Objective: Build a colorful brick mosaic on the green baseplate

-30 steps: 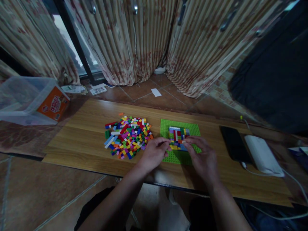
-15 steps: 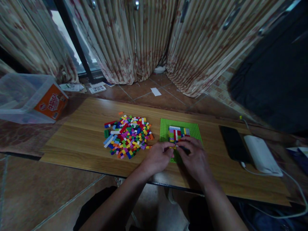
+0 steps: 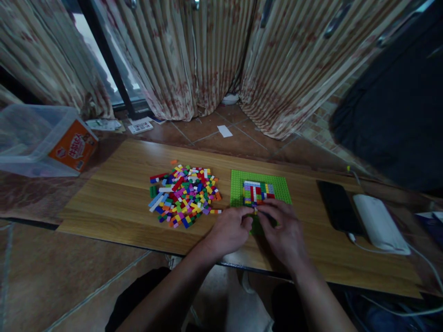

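A green studded baseplate (image 3: 236, 184) carries a low block of multicoloured toy bricks (image 3: 254, 190), with white, red, yellow and blue pieces on top. Just in front of this block, my two hands meet at their fingertips. My right hand (image 3: 283, 230) pinches a tiny pale toy brick (image 3: 255, 210) between thumb and forefinger. My left hand (image 3: 229, 231) is closed, its index fingertip beside that brick; whatever its fingers hold is hidden. To the left lies a heap of loose toy bricks (image 3: 188, 193) in many colours.
The wooden table (image 3: 114, 193) spans the view. On its right lie a black phone (image 3: 338, 207) and a white power bank (image 3: 379, 224) with a cable. A clear plastic bin (image 3: 38, 152) stands at the left. Striped curtains (image 3: 214, 60) hang behind.
The fingertips have parted slightly, with the left index finger drawn back a little from the small brick. The view has shifted slightly; the brick heap looks the same.
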Demonstrator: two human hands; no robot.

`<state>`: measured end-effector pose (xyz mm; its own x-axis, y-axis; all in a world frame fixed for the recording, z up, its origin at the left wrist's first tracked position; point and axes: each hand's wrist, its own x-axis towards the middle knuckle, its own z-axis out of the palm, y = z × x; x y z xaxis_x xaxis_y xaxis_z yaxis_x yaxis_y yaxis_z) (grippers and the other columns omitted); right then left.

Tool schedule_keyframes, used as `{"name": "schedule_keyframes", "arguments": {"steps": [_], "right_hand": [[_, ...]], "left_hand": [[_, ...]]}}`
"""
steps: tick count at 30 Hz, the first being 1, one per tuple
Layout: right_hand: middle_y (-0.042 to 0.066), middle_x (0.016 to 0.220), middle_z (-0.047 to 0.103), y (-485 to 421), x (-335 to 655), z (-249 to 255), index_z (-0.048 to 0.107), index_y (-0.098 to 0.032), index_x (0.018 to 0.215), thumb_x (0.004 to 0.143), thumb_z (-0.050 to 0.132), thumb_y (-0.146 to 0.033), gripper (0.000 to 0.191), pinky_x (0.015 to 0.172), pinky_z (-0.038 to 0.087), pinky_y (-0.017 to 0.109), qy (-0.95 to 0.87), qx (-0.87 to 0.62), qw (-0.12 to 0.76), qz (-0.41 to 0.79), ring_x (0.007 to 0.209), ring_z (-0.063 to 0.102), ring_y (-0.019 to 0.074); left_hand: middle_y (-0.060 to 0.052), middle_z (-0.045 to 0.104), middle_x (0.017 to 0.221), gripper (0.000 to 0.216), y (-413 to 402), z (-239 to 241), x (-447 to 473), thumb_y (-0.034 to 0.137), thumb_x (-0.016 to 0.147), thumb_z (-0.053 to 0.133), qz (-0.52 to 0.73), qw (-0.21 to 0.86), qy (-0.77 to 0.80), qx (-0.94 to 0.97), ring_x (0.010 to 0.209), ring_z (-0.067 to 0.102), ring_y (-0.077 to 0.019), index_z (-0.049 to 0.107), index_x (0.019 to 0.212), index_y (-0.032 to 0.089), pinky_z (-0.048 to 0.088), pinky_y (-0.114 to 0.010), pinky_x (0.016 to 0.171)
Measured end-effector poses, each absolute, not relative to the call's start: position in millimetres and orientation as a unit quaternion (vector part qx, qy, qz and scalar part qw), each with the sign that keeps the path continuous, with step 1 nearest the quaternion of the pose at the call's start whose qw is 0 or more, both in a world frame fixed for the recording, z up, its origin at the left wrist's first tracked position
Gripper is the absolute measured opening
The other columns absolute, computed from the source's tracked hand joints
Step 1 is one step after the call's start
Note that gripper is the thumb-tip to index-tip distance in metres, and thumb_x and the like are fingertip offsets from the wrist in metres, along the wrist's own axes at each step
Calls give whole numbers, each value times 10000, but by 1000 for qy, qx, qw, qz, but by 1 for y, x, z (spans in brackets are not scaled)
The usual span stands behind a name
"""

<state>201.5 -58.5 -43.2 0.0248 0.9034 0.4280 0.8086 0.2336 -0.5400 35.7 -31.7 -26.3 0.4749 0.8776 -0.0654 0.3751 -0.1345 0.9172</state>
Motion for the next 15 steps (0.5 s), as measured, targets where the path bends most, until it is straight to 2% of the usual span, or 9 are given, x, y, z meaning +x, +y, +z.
{"name": "schedule_keyframes", "arguments": {"steps": [8,11,15], "right_hand": [[90,1154,666,-64,201,-52,751,-237,980,900,549,-254,218,904,499,488,-713,-616,334,24,1051,579,274],[96,1178,660,-66,200,-53,752,-235,976,899,543,-276,227,894,497,503,-716,-621,319,11,1055,568,288],[117,1156,664,-67,198,-53,753,-209,982,906,526,-293,253,886,492,512,-716,-626,310,-6,1062,565,305]], "left_hand": [[-52,747,870,366,-34,-27,36,198,873,460,245,476,455,711,730,648,-193,724,1126,210,491,-299,735],[-58,754,943,365,-33,-26,35,195,880,448,244,470,452,717,792,667,-198,723,1119,219,501,-303,768],[-66,753,939,348,-34,-25,35,186,888,427,233,452,453,732,791,673,-201,731,1056,208,507,-307,767]]}}
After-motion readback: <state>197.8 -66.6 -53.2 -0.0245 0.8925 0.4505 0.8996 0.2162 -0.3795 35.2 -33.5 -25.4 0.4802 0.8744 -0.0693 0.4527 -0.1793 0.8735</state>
